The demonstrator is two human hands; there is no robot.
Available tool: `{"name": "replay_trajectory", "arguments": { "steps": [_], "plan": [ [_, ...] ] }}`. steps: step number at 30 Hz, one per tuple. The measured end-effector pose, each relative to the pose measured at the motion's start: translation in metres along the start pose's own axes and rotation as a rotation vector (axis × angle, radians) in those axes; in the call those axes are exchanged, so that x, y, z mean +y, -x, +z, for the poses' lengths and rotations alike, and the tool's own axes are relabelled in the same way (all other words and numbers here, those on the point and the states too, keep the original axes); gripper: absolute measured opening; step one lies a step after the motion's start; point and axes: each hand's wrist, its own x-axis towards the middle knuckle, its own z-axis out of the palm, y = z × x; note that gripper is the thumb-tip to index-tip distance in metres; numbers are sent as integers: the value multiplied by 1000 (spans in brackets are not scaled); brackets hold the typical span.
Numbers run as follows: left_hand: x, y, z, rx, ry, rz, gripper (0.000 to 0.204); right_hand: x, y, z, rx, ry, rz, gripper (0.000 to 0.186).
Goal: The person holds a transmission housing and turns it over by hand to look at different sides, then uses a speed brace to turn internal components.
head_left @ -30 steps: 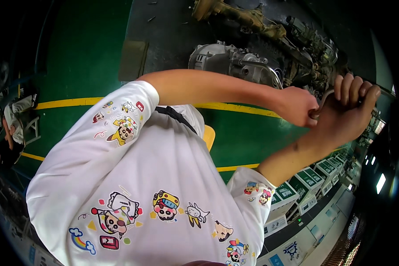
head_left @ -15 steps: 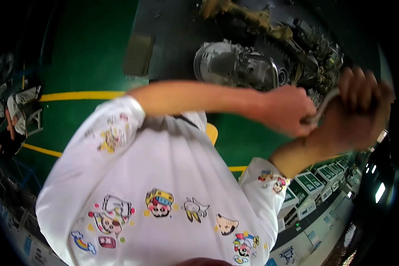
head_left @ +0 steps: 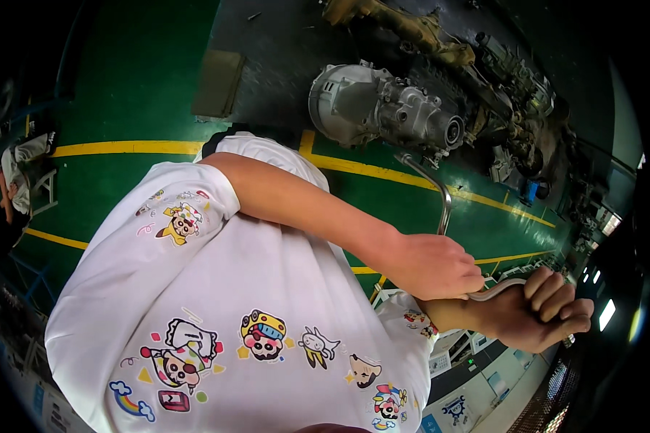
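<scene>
A bent steel speed brace [head_left: 446, 206], a crank-shaped wrench, is in both my hands. My left hand [head_left: 440, 265] is closed around its middle, with the arm reaching across my body. Farther right, my right hand [head_left: 545, 310] is wrapped in a fist around the brace's curved handle part. The working end of the brace points away from me, over the floor just short of a grey metal gearbox [head_left: 383, 108]; in this view it stands apart from the housing. What sits on that end is too small to make out.
Brown axle parts [head_left: 419, 29] and other dark machine parts [head_left: 527, 123] lie beyond the gearbox. A flat brown board [head_left: 218, 83] lies left of it. Yellow lines [head_left: 126, 148] cross the green floor. A person [head_left: 13, 180] sits at far left. White cabinets stand low right.
Both hands and the speed brace have moved down in the picture, toward my body. The brace's far end, earlier seen over the gearbox, now shows over the floor in front of it.
</scene>
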Motion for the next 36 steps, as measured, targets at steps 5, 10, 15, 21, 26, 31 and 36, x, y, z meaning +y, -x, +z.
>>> {"name": "replay_trajectory", "arguments": {
  "steps": [5,10,15,21,26,31,36],
  "plan": [
    [-10,11,-3,-72,-133,34,19,7,4,-22,-105,-210,29,32],
    [-60,70,-66,95,-253,197,37,25,1,-33,-112,-240,-1,33],
    [-125,153,-115,172,-577,-626,56,34,-10,-42,-124,-288,20,33],
    [-162,178,-103,12,-408,-920,107,34,-15,-38,-87,-169,23,32],
    [-189,176,-89,-36,-480,-791,116,41,-35,-34,-173,-376,174,32],
    [-204,167,-86,99,-331,-876,111,55,-60,-40,-458,-700,382,35],
    [-195,163,-88,91,-539,-813,102,70,-84,-35,-361,-350,331,47]
  ]
}}
